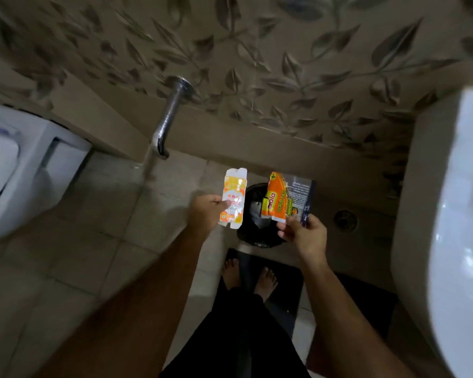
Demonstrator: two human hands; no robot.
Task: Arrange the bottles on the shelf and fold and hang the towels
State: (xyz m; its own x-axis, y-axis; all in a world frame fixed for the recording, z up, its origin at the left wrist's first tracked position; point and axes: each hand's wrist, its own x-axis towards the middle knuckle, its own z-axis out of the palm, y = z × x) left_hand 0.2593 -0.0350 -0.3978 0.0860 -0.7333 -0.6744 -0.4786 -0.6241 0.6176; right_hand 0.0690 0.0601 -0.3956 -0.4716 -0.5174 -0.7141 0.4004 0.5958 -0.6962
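- Two hands were stretched out over a black bin (260, 236) on the tiled floor (93, 241), near centre frame.
- The left hand (206, 212) pinched a flattened yellow-and-white carton (233, 198) by its edge, thumb curled on its face; the carton stood at 10 o'clock of the bin.
- The right hand (305, 234) pinched an orange scrub-pad wrapper (284, 199) at its lower end, at 1 o'clock of the bin.
- The bin held a dark liner; its contents were too dark to tell.
- Bare feet (250, 274) stood on a dark mat (290, 279) at 6 o'clock of the bin.
- A floor drain (345, 220) lay at 3 o'clock, a chrome pipe (170, 115) at 11 o'clock.
- No bottles, shelf or towels were in view.
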